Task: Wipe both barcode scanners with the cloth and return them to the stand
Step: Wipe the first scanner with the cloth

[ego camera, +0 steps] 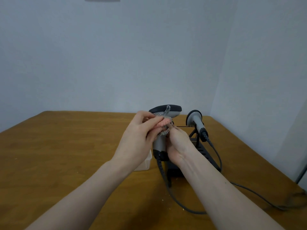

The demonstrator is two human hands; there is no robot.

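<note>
A grey and black barcode scanner [166, 110] stands upright in the air above the table, head pointing right. My right hand [178, 145] is wrapped around its handle from the right. My left hand [141, 135] pinches a pink and checkered cloth [164, 123] against the scanner's neck just under the head. A strip of the cloth lies over the head. The second scanner [195, 120] rests in the black stand [207, 155] to the right, head facing me, its coiled cable hanging down.
A small translucent plastic box [146, 161] sits on the wooden table [66, 146] under my left wrist. Grey cables [249, 190] trail across the table toward the right edge. Pale walls close off the back and right sides.
</note>
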